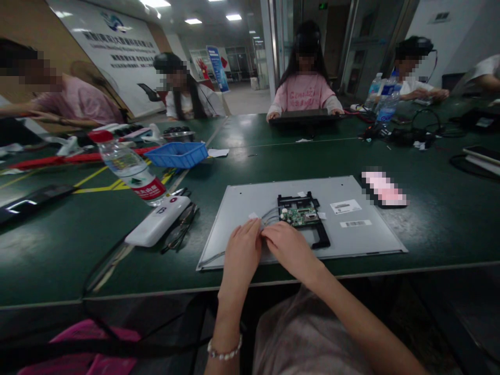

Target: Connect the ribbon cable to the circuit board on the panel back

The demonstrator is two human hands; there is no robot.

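Note:
A silver-backed display panel [246,200] lies flat on the green table in front of me. On it sits a black plastic bracket [322,234] holding a green circuit board [299,214]. Thin grey cables [270,212] run from the board to my fingertips. My left hand [242,247] and my right hand [289,247] meet over the panel, left of the bracket, their fingers bent and pressed together. Whatever they pinch is hidden beneath the fingers. Beside them shows a bit of white tape [253,215]. Another stretch of grey cable [213,257] emerges left of my left hand.
Left of the panel are a white power bank [158,223], folded glasses [180,229] and a red-capped water bottle [130,169]. A blue tray [177,155] stands behind. A phone [385,188] lies at right. Several people sit around the table; one holds a dark panel [307,119].

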